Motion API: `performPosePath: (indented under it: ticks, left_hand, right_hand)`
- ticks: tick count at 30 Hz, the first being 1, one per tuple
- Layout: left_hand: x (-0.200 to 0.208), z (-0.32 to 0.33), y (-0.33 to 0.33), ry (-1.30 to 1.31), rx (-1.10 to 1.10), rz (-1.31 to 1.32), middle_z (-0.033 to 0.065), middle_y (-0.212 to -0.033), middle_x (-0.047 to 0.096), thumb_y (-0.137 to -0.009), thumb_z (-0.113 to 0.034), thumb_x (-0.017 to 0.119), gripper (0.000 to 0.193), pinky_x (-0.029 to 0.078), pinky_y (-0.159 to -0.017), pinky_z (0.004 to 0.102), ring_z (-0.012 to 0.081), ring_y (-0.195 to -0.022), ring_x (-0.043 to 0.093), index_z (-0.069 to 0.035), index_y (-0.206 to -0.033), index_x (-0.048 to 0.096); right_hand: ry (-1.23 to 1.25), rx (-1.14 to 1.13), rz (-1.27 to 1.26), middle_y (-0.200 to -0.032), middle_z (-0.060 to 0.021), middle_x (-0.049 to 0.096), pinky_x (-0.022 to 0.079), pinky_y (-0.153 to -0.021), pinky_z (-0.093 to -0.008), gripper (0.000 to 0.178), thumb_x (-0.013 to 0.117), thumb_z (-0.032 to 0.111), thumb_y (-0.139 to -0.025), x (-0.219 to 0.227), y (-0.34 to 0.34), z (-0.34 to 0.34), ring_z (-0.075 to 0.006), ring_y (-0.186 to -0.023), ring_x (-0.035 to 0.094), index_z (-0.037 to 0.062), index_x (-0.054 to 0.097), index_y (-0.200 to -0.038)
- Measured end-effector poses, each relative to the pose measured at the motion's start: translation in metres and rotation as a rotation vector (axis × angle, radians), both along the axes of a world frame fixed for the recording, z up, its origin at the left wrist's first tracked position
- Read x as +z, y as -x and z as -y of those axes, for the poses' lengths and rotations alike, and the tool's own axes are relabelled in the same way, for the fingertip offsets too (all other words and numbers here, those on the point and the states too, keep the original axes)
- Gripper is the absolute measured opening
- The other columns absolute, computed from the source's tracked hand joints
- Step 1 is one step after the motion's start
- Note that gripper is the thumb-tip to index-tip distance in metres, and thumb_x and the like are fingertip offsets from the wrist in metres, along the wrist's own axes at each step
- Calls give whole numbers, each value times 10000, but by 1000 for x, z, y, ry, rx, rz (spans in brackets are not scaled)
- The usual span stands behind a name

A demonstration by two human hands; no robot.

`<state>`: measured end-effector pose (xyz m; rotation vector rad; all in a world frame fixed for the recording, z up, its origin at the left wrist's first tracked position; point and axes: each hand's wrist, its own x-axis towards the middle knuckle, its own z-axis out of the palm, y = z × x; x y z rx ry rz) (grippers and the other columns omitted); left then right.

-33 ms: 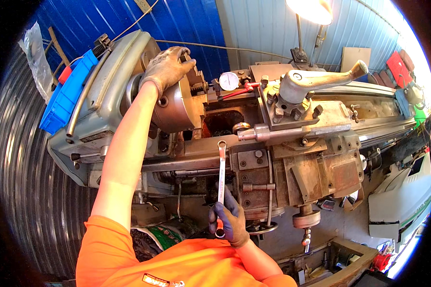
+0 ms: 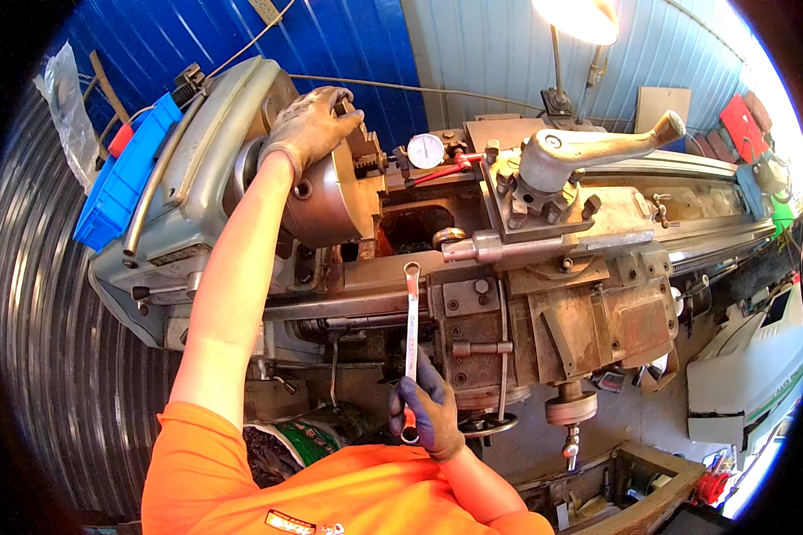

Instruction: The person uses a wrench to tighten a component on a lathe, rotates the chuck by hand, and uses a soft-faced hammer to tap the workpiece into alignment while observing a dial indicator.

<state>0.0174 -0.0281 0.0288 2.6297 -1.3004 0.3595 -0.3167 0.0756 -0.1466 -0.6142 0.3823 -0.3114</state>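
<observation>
My left hand (image 2: 310, 129), in a worn grey-brown work glove, lies over the top of a lathe chuck (image 2: 326, 201), its fingers curled over the upper rim near the jaws. What its fingertips touch at the back is hidden. A double-ended ring spanner (image 2: 412, 330) stands almost upright in front of the lathe carriage (image 2: 477, 330). My right hand (image 2: 426, 406), in a dark glove, is closed round its lower part. The spanner's upper ring is free, just below the bed opening.
A dial gauge (image 2: 426, 152) on a red arm sits right of the chuck, beside the tool post with its big lever (image 2: 598, 152). A blue tray (image 2: 125, 174) rests on the headstock. A lit lamp (image 2: 580, 20) hangs above. A wooden box (image 2: 656, 477) stands lower right.
</observation>
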Motion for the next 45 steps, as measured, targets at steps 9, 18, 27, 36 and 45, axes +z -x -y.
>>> performPosePath:
  ticks: [9,18,27,36,45]
  left_hand:
    - [0,0,0,19,-13,-6,114,-1409,507,-845,-507,553,632,340,-1115,383,281,-1319,458,-132,-1353,534]
    - [3,1,-8,-19,-25,-3,121,-1418,495,-848,-517,553,632,342,-1114,387,289,-1332,441,-146,-1359,522]
    - [-13,-1,-28,56,-110,47,126,-1213,622,-874,-384,622,432,477,-919,386,300,-1138,588,-154,-1240,605]
    - [-15,4,-35,117,-195,-6,129,-1218,615,-888,-420,620,497,463,-909,336,219,-1093,585,-85,-1254,590]
    - [-17,4,-27,71,-89,108,112,-1256,618,-869,-452,611,464,436,-993,408,313,-1164,576,-165,-1234,610]
  right_hand:
    - [13,13,3,-676,-72,558,456,-438,-271,647,495,128,-961,-2,2,1,-163,-473,543,63,186,-1527]
    - [37,48,26,-686,-69,561,448,-456,-260,643,487,132,-960,-1,4,1,-148,-495,539,53,191,-1526]
    - [179,-169,-109,-694,-64,576,450,-500,-264,641,520,96,-940,16,82,16,-122,-554,531,25,237,-1510]
    - [876,-802,-894,-754,-69,602,493,-582,-307,489,614,155,-888,-30,185,131,-134,-616,580,61,514,-1357]
    - [1420,-405,-1739,-918,-187,677,512,-743,-484,506,617,322,-845,-61,185,216,-369,-856,660,178,538,-1324]
